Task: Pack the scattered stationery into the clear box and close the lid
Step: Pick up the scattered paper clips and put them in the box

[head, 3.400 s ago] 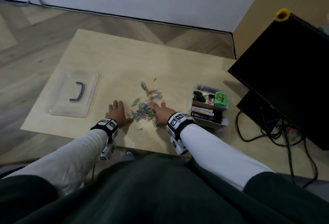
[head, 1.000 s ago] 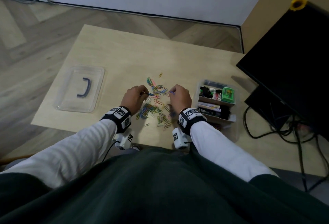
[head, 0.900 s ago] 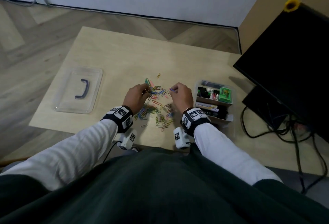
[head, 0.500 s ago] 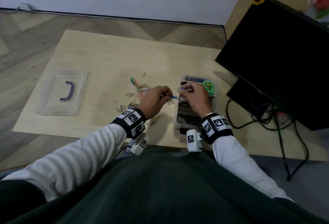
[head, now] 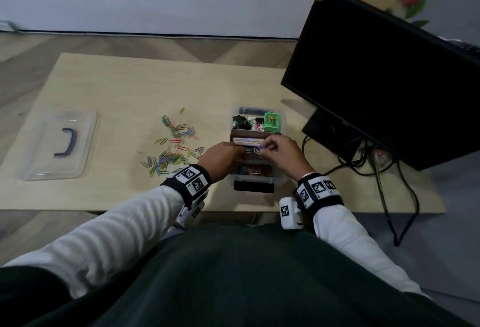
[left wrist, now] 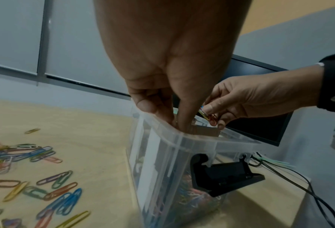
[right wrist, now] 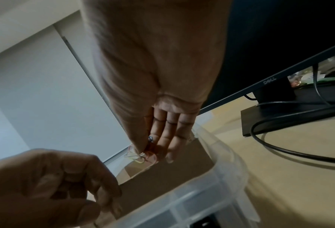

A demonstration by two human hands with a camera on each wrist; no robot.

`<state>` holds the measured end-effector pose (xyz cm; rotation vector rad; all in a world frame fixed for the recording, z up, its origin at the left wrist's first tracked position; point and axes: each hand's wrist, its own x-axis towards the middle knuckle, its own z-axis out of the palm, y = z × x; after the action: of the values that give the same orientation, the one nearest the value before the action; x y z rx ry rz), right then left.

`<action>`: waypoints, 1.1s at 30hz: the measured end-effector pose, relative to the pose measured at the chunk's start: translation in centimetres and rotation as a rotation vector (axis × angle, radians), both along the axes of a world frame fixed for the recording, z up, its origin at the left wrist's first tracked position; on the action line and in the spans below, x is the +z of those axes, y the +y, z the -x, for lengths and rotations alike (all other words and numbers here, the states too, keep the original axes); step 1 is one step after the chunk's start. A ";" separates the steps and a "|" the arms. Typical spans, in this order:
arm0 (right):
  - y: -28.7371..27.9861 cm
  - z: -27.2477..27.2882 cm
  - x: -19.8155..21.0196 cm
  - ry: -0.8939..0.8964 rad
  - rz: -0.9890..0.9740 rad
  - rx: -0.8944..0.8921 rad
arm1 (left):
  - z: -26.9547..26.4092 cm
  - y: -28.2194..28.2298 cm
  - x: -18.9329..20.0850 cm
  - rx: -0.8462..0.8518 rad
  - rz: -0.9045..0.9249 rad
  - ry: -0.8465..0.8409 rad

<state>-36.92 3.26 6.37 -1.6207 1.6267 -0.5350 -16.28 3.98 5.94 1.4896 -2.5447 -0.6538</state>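
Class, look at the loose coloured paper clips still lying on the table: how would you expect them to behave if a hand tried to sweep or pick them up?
The paper clips are thin bent wire, so probably light and quick to scatter when swept. They lie flat on the table, so likely awkward to pinch singly. Several overlap and may snag, lifting in clumps like the bunch in the right hand.

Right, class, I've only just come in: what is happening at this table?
A person is packing coloured paper clips into a clear plastic box. The right hand pinches a few clips over the open box; the left hand has its fingers curled at the box's near rim, though whether it holds clips is hidden. Many loose coloured paper clips lie on the wooden table. The clear lid with a dark handle lies apart, to the left.
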 end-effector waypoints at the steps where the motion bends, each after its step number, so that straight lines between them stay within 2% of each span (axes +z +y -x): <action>1: 0.1 0.1 0.0 0.011 -0.007 0.015 | 0.0 0.0 0.0 0.001 -0.004 -0.007; 7: 0.4 0.4 0.1 0.076 -0.002 0.089 | 0.2 -0.2 -0.2 0.029 0.005 -0.033; 17: 0.9 0.8 -0.2 0.369 0.020 0.284 | 0.2 -0.5 -1.0 0.060 0.017 -0.011; 24: 0.8 0.8 0.1 0.322 0.028 0.250 | 0.0 -0.8 -1.7 0.093 -0.007 0.040; 31: -0.2 -0.8 0.8 0.209 0.085 0.182 | -1.7 -0.9 -1.5 0.206 0.001 0.313; 33: -0.6 -2.0 1.4 0.172 0.103 0.195 | -3.0 -1.3 -1.7 0.266 0.016 0.331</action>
<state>-34.93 2.65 7.80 -1.9234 1.5617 -0.3934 -13.31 2.70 4.23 1.5301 -2.0602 -0.7639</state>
